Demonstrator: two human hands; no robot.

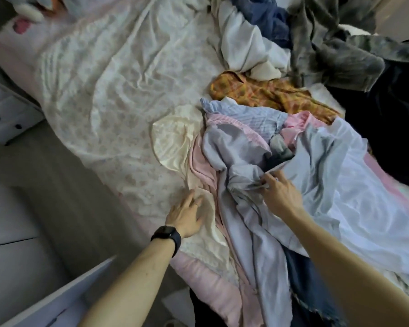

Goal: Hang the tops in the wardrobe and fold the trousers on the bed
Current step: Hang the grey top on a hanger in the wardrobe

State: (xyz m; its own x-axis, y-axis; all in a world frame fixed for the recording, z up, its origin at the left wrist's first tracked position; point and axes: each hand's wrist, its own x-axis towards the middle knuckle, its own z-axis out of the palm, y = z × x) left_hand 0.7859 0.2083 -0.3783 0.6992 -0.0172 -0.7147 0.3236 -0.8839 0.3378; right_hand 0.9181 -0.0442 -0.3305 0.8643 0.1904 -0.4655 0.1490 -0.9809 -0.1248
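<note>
Bedsheet (104, 90) carries grey top (246, 220), pinched by right hand (281, 194).

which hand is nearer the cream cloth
Left. The left hand lies flat on the lower end of the cream cloth. The right hand is off to its right, gripping the lilac shirt.

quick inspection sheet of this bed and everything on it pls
surface: bed sheet, floral, rumpled
job's things: grey garment, cream garment, pink garment, orange garment and denim piece heaped loose, none folded
clutter: dark fleece and white cloth piled at the far end
grippers: left hand flat at the cream garment's edge; right hand pinches the grey garment
cables: nothing seen
surroundings: white drawers beside the bed; watch on the left wrist
</note>
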